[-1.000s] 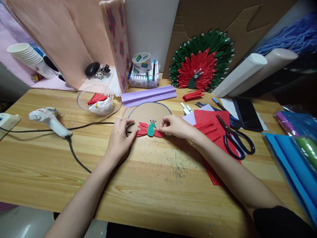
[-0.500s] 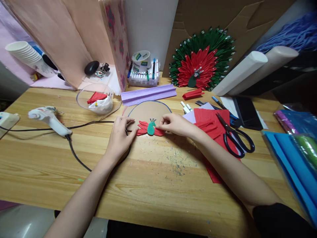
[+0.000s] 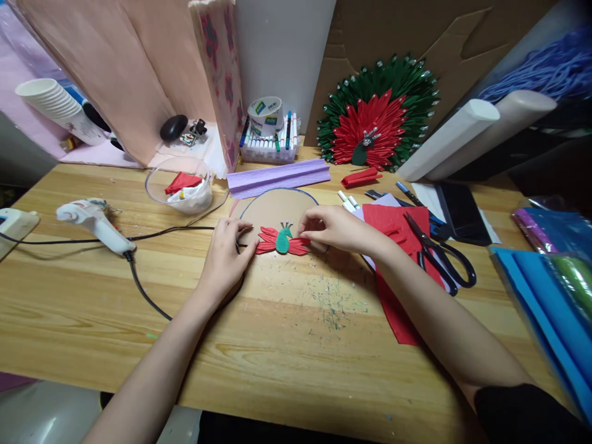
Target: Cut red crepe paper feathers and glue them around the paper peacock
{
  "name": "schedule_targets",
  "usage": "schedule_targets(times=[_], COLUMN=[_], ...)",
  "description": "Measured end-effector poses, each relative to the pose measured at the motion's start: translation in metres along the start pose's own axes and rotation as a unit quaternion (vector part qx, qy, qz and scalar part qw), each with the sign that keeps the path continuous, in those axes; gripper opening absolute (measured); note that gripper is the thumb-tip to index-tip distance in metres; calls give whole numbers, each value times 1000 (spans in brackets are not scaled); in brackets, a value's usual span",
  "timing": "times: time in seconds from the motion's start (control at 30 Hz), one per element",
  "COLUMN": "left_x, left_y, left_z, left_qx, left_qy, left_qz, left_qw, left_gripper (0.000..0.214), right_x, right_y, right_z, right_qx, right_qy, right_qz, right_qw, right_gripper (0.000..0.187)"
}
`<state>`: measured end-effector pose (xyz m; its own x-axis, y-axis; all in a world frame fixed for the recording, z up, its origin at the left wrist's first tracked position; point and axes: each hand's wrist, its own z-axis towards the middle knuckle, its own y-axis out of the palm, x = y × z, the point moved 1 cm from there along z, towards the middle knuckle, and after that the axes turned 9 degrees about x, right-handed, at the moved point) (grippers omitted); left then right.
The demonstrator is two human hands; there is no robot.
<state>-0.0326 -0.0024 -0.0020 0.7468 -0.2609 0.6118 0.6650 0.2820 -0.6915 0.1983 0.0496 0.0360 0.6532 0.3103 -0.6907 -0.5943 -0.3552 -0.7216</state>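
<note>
A round-topped piece of cardboard [image 3: 287, 206] with a blue outline lies on the table. On its lower edge sits a green peacock body [image 3: 283, 241] with a silver crest, red paper petals [image 3: 268, 237] fanned to its left. My left hand [image 3: 227, 250] holds the cardboard at its left edge, thumb against the leftmost petals. To the right of the body, my right hand [image 3: 326, 228] pinches a red paper petal [image 3: 298, 246], its fingertips close together over the cardboard. The right part of the cardboard is hidden under that hand.
A white glue gun [image 3: 95, 223] with a black cord lies left. Black scissors [image 3: 439, 253] rest on red paper [image 3: 395, 302] at right. Behind stand a plastic bowl [image 3: 155, 191], purple crepe paper [image 3: 280, 177], a marker box [image 3: 266, 151] and a finished red-green peacock [image 3: 370, 123].
My right hand has shifted slightly right and down along the petals, uncovering more of the peacock's head. My left hand stays in place. The view has moved a little.
</note>
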Motion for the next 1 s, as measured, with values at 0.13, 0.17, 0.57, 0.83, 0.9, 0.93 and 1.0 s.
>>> schedule_targets(times=[0.13, 0.17, 0.57, 0.83, 0.9, 0.93, 1.0], left_x=[-1, -1, 1, 2, 2, 2, 2], left_y=[1, 1, -1, -1, -2, -2, -1], left_z=[0, 0, 0, 0, 0, 0, 0], left_qx=[-1, -2, -5, -9, -9, -9, -9], left_qy=[0, -1, -10, -14, -16, -16, -17], left_qz=[-1, -1, -5, -3, -3, -4, -5], left_qw=[1000, 1000, 1000, 1000, 1000, 1000, 1000], left_gripper=[21, 21, 19, 21, 21, 21, 20], right_x=[4, 5, 7, 5, 6, 6, 9], right_y=[6, 8, 13, -13, -16, -16, -14], right_z=[2, 2, 4, -1, -1, -1, 0], right_qx=[-14, -15, -14, -60, -74, -77, -79], right_qy=[-16, -21, -46, -89, -105, -115, -134], right_qz=[10, 11, 5, -20, -48, -56, -56], right_qw=[1000, 1000, 999, 994, 991, 989, 986], right_gripper=[9, 9, 13, 22, 23, 23, 21])
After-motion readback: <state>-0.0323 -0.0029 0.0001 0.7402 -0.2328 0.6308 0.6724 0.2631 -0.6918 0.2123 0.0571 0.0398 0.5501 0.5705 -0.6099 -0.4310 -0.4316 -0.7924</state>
